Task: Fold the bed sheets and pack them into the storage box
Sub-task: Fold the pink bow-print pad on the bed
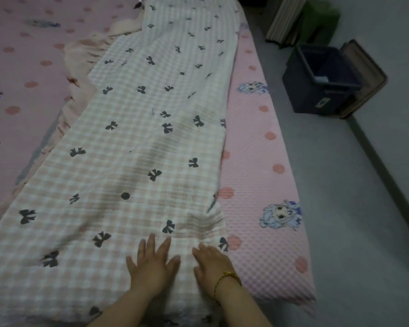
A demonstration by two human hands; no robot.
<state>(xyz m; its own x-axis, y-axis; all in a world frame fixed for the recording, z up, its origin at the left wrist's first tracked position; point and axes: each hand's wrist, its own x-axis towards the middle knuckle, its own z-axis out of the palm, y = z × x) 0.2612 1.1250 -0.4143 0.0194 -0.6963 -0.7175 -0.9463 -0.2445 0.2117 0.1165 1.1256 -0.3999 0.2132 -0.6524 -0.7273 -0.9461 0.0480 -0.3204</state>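
Across the bed (257, 147) lay the bow-print checked sheet (139, 142) in a long strip, the storage box (302, 95) well apart on the floor (364, 185). I had my left hand (152, 267) and right hand (214, 263) flat on the sheet, each grip apart; smoothing outward before folding seemed wise.

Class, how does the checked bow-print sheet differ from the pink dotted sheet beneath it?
Pattern: the checked sheet carries dark bows; the pink sheet has darker dots and cartoon figures. Pose: the checked sheet lies on top as a long strip; the pink sheet is spread beneath it. Contact: left hand and right hand rest on the checked sheet, not the pink sheet. Both look waffle-textured.
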